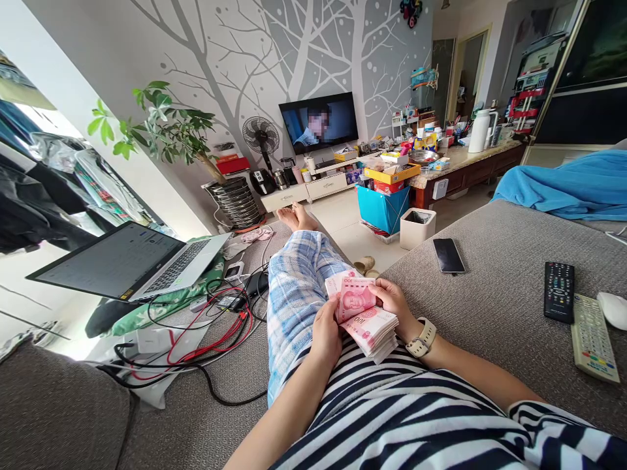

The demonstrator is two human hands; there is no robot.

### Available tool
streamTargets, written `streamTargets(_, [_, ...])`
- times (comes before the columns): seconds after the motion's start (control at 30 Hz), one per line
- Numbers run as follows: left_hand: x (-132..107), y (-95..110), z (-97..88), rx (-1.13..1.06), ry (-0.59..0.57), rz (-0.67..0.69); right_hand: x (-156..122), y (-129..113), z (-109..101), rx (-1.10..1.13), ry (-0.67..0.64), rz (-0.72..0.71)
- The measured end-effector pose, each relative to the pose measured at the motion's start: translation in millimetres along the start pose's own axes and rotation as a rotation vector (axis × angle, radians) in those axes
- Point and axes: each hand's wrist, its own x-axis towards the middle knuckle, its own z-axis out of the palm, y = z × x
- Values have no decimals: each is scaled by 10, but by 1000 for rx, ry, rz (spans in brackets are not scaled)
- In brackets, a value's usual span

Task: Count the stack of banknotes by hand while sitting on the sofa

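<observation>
A thick wad of red-pink banknotes (371, 331) is held over my lap, between my two hands. My left hand (327, 331) grips the wad from the left, its thumb on the notes near the upper edge. From the right, my right hand (392, 300) pinches the corner of a raised banknote (356, 300) with a printed portrait. That upper part of the wad is fanned up and away from the lower stack, whose loose ends point toward my striped shirt (392, 398). Some fingers of both hands are hidden beneath the notes.
An open laptop (181, 261) and tangled cables (220, 333) lie on the sofa at left. To the right are a phone (448, 255), a black remote (559, 292), a pale remote (594, 339) and a white mouse (612, 309). A cluttered table (470, 171) stands beyond.
</observation>
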Motion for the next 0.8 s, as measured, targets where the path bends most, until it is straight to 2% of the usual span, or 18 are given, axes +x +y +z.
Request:
streamTargets(0.43, [-70,65,49,17,-84,-3,-33,-91,17,49,-12,-20])
streamTargets(0.8, [-106,85,68,23,-83,-16,-43,-128,48,115,27,23])
